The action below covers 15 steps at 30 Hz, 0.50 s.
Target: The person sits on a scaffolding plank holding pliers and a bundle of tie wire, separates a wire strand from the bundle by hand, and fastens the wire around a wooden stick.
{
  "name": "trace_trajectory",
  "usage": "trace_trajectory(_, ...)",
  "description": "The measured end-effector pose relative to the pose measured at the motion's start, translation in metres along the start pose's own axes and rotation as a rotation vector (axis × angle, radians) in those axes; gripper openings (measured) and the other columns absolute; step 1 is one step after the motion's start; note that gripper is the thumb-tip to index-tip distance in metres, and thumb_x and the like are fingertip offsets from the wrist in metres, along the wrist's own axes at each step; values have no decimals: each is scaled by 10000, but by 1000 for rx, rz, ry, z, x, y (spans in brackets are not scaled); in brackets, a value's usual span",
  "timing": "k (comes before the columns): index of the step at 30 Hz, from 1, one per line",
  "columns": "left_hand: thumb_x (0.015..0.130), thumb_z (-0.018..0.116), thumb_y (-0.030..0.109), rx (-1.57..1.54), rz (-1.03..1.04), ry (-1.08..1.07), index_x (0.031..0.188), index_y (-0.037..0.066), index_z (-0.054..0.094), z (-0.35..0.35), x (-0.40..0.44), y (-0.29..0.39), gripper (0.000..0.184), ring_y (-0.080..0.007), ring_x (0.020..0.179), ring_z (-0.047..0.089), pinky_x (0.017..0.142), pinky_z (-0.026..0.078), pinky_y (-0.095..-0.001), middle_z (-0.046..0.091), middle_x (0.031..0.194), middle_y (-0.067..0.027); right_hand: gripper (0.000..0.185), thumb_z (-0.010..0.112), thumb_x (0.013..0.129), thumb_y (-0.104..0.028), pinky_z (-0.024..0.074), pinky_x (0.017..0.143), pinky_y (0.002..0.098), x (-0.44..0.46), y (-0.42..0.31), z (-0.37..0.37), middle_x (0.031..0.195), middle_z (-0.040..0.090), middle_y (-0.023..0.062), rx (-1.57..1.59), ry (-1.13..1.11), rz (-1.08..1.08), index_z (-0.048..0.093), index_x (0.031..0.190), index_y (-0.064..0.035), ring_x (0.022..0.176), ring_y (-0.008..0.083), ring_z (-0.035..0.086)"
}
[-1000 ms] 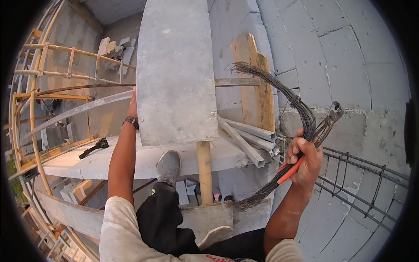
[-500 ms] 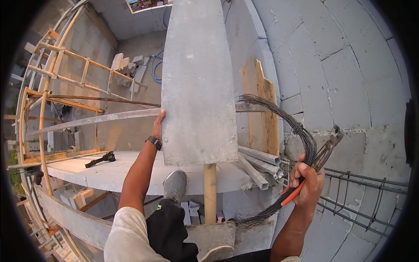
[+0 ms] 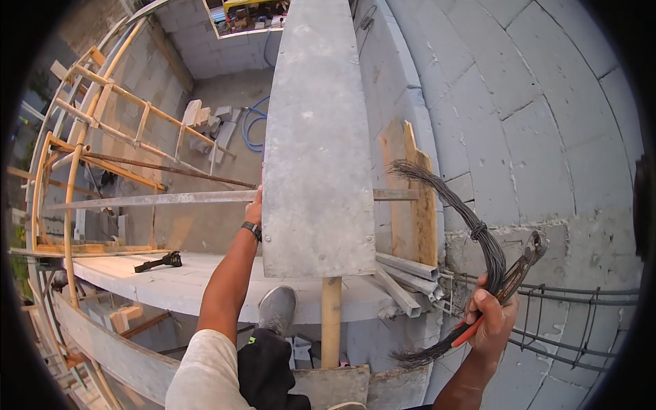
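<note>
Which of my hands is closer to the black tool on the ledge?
Left. Your left hand, at the metal board, is to the right of the black tool; your right hand is across the board, gripping wires.

This is a building site. Around the long grey metal-faced plank stand yellow tubular scaffolding to its left, a bare grey block wall and dark ribbed rebar to its right.

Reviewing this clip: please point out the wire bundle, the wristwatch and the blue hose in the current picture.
Wire bundle [image 3: 456, 202]: head view, on its upper stretch, above the hand.
Wristwatch [image 3: 253, 229]: head view, on its dark body.
Blue hose [image 3: 247, 130]: head view, on the coil's left edge.
</note>
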<state>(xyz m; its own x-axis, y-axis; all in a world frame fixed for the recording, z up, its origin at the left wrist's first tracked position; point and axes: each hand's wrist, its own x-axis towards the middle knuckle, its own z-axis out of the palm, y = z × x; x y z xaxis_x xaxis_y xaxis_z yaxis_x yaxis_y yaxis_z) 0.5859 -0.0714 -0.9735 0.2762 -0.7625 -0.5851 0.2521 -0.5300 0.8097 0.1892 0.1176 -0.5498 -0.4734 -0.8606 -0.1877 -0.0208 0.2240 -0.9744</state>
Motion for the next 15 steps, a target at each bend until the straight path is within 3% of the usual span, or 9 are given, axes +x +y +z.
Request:
trace_trajectory(2,768,588,742,8,-25,55,1018,-228,593,5,-14,8,1002,-219,844,645,728,518,-343,681,946,-181,261,665,766,-163,354,392,212,0,6,1,572,502,32,-77,-29,12,560,933,8,413,74,435)
trace_trajectory(7,806,610,675,141,-14,99,1039,-262,557,-24,10,-11,966,-204,830,644,717,525,-341,679,905,-170,285,686,777,-190,353,398,209,0,18,-4,574,500,27,-19,-14,58,551,937,3,418,79,437)
trace_trajectory(9,835,600,646,-29,24,-8,1047,-236,576,-45,14,-8,907,-184,823,642,713,527,-328,680,910,-152,297,688,782,-193,356,407,208,0,23,-6,575,503,25,-9,46,26,547,955,3,427,78,440)
trace_trajectory(11,842,616,619,85,81,-52,1076,-158,612,-59,18,-8,811,-165,818,642,697,531,-313,677,952,-126,308,692,788,-200,357,414,204,2,26,-9,581,506,23,-7,40,30,545,967,3,435,75,442)
trace_trajectory(13,839,628,608,-67,-56,-110,1131,-47,637,-50,-5,9,717,-174,820,649,707,543,-310,675,989,-109,301,694,791,-199,355,414,202,4,30,-7,579,505,21,-13,35,31,551,962,3,436,71,442)
trace_trajectory(15,853,616,594,-133,7,-154,1178,-21,615,-44,-13,11,696,-191,864,651,748,543,-325,667,1036,-111,273,683,803,-180,357,419,199,9,34,-3,595,510,18,-27,11,23,559,961,5,446,66,446)
